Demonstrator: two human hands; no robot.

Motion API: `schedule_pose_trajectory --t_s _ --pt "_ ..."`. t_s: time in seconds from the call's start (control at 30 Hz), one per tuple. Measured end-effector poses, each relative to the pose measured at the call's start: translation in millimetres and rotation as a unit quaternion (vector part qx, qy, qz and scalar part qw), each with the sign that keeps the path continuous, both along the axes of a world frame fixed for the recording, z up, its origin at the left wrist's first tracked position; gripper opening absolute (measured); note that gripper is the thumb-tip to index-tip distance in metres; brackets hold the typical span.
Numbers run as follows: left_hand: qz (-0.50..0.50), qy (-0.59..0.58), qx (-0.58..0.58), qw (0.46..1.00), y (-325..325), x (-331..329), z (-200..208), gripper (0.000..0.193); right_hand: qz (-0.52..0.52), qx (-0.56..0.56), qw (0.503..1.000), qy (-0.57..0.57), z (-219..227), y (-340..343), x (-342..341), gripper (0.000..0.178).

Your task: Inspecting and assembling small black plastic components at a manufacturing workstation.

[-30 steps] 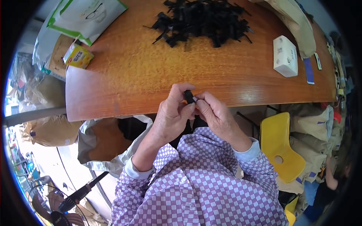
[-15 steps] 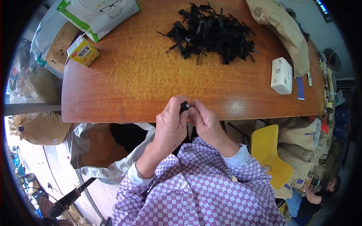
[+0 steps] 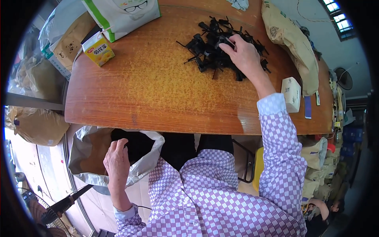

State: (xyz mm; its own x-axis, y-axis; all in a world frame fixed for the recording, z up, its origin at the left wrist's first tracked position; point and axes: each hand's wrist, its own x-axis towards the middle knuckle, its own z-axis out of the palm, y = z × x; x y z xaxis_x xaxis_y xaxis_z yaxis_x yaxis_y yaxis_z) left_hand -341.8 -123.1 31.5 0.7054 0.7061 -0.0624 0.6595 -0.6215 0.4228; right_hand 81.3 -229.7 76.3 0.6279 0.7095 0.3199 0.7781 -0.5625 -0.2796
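Note:
A heap of small black parts with thin stalks (image 3: 201,65), perhaps plastic, lies on the far part of the wooden table. My right hand (image 3: 244,55) reaches into this heap, thumb and forefinger closed on one black part (image 3: 226,41). Over the open mouth of a silver-grey sack (image 3: 144,160) hangs my left hand (image 3: 117,162), its fingers loosely bent and a little apart. Nothing shows clearly in that hand. Inside the sack is a dark mass (image 3: 136,144), its pieces too dark to make out.
On the table (image 3: 158,94) stand a white-and-green bag (image 3: 126,19), a yellow drink carton (image 3: 98,51) and a white box (image 3: 291,94). A long brown paper sack (image 3: 294,47) lies along the right edge. A yellow chair (image 3: 258,170) and a distant person (image 3: 316,213) are at right.
My hands have parted from the small black piece they held together at the table edge. The right has gone forward to the heap, the left down-left over the sack. The view has shifted slightly.

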Motion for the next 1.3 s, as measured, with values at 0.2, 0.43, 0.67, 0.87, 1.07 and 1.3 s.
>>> schedule_pose_trajectory --t_s 0.2,0.43,0.67,0.87,1.07,1.3 --pt "0.024 -0.028 0.022 0.999 -7 -5 -2 0.023 -0.024 -0.084 0.996 -0.021 4 1 6 0.035" --pt "-0.033 -0.179 -0.028 0.983 -11 31 19 0.022 0.008 0.143 0.941 0.307 27 -29 0 0.030" --pt "-0.142 -0.328 -0.163 0.920 -22 151 58 0.042 0.124 0.145 0.956 0.221 17 -55 -65 0.016" --pt "-0.239 -0.292 -0.175 0.910 -51 221 33 0.046 0.184 0.118 0.973 0.068 -6 -77 -98 0.032" --pt "-0.194 -0.266 -0.193 0.924 -61 227 18 0.036 0.146 0.149 0.969 0.130 -23 -95 -92 0.028" --pt "-0.056 -0.286 -0.183 0.939 -25 243 -6 0.031 0.049 0.342 0.811 0.472 -29 -109 -81 0.023"
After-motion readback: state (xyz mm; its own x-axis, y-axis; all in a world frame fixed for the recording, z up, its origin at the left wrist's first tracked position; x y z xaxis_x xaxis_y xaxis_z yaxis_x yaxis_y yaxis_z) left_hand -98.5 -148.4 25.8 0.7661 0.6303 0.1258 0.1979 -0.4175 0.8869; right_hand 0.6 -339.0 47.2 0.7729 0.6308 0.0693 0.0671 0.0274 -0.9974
